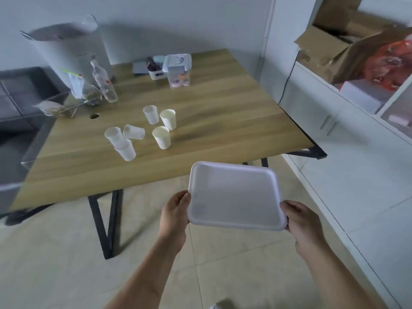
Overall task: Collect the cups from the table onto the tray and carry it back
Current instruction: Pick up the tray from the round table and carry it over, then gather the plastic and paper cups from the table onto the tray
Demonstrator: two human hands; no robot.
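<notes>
Both hands, left hand [176, 216] and right hand [302, 224], grip a smooth white rounded-rectangular tray [234, 197].

Both hands [176, 214] [299, 221] forward, fingers [184, 197] curled.

Your fingers under the tray [234, 197] are hidden; only the thumbs of both hands show at its 8 and 4 o'clock edges. Both forearms are cut off by the bottom edge. The tabletop [200, 134] far-left corner, at 10 o'clock, is blurred: the contents of the clear bags [66, 99] there cannot be identified. The storage box [177, 70] contents at 12 o'clock are too small to tell. The cardboard boxes [347, 41] run off the right edge.
</notes>
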